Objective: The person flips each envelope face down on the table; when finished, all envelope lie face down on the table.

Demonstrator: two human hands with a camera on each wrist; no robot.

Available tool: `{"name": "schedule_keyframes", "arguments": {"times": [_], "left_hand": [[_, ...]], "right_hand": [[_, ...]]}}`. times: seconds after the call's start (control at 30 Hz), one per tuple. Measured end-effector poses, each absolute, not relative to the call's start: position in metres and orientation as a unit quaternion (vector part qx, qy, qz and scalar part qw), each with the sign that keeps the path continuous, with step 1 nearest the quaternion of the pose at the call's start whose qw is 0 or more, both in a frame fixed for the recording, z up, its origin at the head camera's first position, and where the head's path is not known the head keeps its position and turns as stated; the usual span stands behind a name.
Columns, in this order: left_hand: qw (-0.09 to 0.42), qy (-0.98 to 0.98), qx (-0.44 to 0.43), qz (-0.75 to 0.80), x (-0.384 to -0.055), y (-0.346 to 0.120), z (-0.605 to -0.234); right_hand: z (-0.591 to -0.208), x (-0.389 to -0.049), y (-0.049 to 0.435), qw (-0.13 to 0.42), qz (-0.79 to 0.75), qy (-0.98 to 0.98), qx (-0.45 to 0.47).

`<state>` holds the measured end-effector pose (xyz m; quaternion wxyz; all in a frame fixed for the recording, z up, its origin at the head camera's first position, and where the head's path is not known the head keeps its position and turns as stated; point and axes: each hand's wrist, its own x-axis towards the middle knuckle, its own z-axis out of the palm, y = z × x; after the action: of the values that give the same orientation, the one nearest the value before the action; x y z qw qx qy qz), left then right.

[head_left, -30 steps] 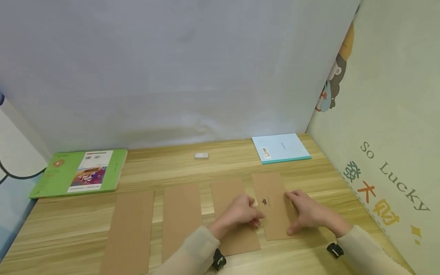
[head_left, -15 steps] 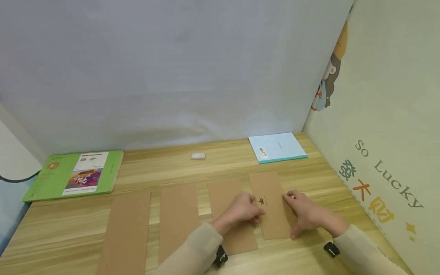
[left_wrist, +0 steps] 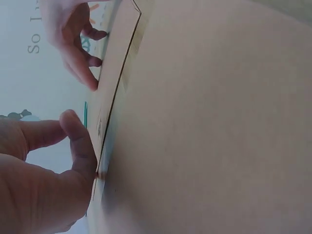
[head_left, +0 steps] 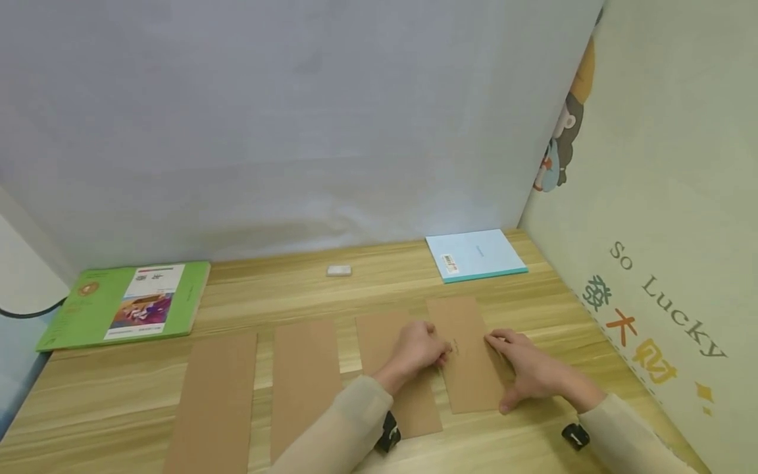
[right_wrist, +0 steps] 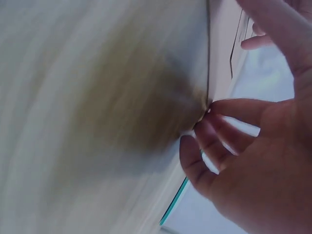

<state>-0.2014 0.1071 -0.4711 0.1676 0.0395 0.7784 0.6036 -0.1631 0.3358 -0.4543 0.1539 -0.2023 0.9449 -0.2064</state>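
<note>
The rightmost cardboard piece (head_left: pixel 468 382), with a small printed mark, lies between both hands in the head view. My left hand (head_left: pixel 419 345) has curled fingers at its left edge and covers part of the mark. In the left wrist view, a bent fingertip of the left hand (left_wrist: pixel 53 180) meets that edge. At the opposite edge, my right hand (head_left: pixel 530 368) rests its thumb and fingertips, set apart from each other. The right wrist view shows fingertips of the right hand (right_wrist: pixel 263 151) right at the card's edge. Beneath the left forearm lies another cardboard piece (head_left: pixel 379 336).
Two more cardboard pieces (head_left: pixel 304 368) lie in a row to the left on the wooden table (head_left: pixel 266 283). A green book (head_left: pixel 95 309) is at the back left, a small whitish block (head_left: pixel 339 270) at the back, and a light-blue notebook (head_left: pixel 480 253) at the back right.
The left hand has shifted slightly away from me along the card's edge and now covers most of the printed mark. The right hand stays at the right edge. The head view has drifted slightly.
</note>
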Motion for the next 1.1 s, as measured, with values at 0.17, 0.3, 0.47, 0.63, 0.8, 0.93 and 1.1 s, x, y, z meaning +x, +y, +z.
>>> {"name": "schedule_keyframes", "arguments": {"times": [0.17, 0.3, 0.47, 0.63, 0.8, 0.93, 1.1], "left_hand": [[0.154, 0.767, 0.006, 0.623, -0.205, 0.110, -0.471], [0.140, 0.817, 0.015, 0.560, -0.209, 0.112, -0.470], [0.125, 0.888, 0.049, 0.439, -0.215, 0.120, -0.469], [0.122, 0.912, 0.055, 0.387, -0.220, 0.129, -0.469], [0.122, 0.915, 0.071, 0.379, -0.227, 0.131, -0.468], [0.113, 0.907, 0.093, 0.394, -0.231, 0.128, -0.467], [0.109, 0.905, 0.113, 0.396, -0.238, 0.128, -0.467]], "right_hand": [[-0.456, -0.163, 0.345, 0.146, -0.216, 0.937, -0.232], [-0.456, -0.164, 0.348, 0.148, -0.216, 0.936, -0.234], [-0.457, -0.164, 0.350, 0.149, -0.214, 0.936, -0.236], [-0.459, -0.164, 0.350, 0.147, -0.218, 0.935, -0.237], [-0.459, -0.165, 0.351, 0.154, -0.219, 0.935, -0.233], [-0.460, -0.166, 0.351, 0.154, -0.214, 0.936, -0.234], [-0.460, -0.165, 0.349, 0.153, -0.215, 0.936, -0.232]]}}
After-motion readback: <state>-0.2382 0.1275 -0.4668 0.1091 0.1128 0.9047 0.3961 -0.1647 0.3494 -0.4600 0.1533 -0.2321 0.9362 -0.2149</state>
